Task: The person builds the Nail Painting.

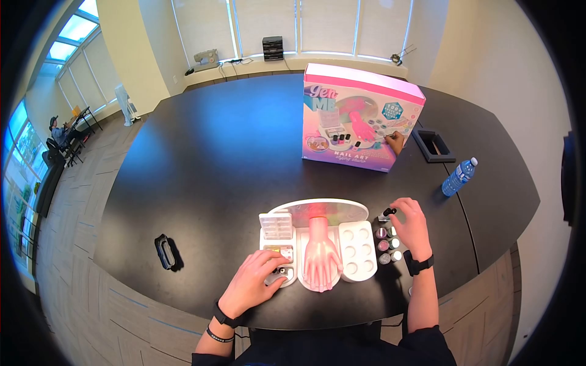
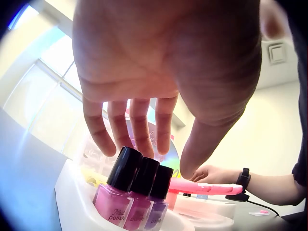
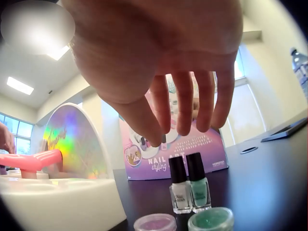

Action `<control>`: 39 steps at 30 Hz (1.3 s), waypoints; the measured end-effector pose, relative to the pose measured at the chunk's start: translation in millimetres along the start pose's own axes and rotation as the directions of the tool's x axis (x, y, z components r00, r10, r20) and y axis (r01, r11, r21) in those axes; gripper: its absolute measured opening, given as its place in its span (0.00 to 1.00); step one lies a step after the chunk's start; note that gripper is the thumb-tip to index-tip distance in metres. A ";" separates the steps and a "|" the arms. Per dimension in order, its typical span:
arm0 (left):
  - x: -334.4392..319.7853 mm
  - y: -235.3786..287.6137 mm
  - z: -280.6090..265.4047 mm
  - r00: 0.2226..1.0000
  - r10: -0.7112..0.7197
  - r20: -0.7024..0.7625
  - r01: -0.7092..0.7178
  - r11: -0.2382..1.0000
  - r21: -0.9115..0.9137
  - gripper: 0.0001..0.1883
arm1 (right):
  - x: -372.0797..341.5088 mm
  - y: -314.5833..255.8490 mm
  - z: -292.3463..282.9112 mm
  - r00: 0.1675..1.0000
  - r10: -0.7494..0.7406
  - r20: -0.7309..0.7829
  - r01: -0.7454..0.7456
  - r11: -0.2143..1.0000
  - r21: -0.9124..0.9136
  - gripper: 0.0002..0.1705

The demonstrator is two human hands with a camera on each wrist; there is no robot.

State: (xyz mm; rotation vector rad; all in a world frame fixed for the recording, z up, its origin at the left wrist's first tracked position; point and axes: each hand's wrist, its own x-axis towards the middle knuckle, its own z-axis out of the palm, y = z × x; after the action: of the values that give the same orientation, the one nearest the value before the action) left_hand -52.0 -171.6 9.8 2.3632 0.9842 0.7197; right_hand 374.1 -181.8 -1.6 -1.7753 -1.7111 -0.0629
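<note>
On the bench (image 1: pixel 201 152), the cardboard box (image 1: pixel 360 116) stands beyond the white nail station (image 1: pixel 359 274) with its pink model hand (image 1: pixel 320 253). The left hand (image 1: pixel 253 280) bends relaxed, parted fingers over three polish bottles (image 2: pixel 140 204); contact is unclear. The right hand (image 1: pixel 412 227), fingers loosely bent, grips nothing, just above two polish bottles (image 3: pixel 199 190).

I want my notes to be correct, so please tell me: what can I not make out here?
Head view:
- Items in the white station under the left hand: partly covered by it.
- Fine print on the box: too small.

Right wrist view, cut off by edges:
- Bases of the purple jar and green jar.
- Water bottle's right side.
</note>
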 end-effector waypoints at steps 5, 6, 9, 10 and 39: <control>-0.1 3.2 -2.1 0.999 0.019 -0.047 -0.019 1.000 -0.012 0.21 | -2.2 13.0 19.0 0.998 0.053 0.018 -0.053 0.998 -0.022 0.16; 0.1 2.7 -2.3 0.999 0.019 -0.047 -0.019 1.000 -0.013 0.21 | -2.5 15.1 21.2 0.998 0.063 0.017 -0.063 0.998 -0.027 0.16; 0.6 1.4 -2.8 0.997 0.042 -0.068 -0.043 0.999 -0.017 0.21 | -2.9 18.9 24.2 0.996 0.078 0.043 -0.077 0.996 -0.039 0.15; 0.7 1.3 -3.0 0.996 0.046 -0.078 -0.048 0.999 -0.025 0.21 | -2.9 20.2 25.6 0.996 0.078 0.044 -0.076 0.996 -0.039 0.15; 8.1 23.0 -2.4 0.934 0.167 -0.315 -0.185 0.982 -0.027 0.15 | -18.0 -84.6 -34.7 0.987 -0.156 0.048 0.154 0.987 0.056 0.11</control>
State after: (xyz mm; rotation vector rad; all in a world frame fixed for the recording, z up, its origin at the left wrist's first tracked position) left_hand -37.2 -179.5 27.7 2.3530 0.8657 1.2050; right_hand 308.8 -220.7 52.4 -1.6168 -1.8693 -0.0392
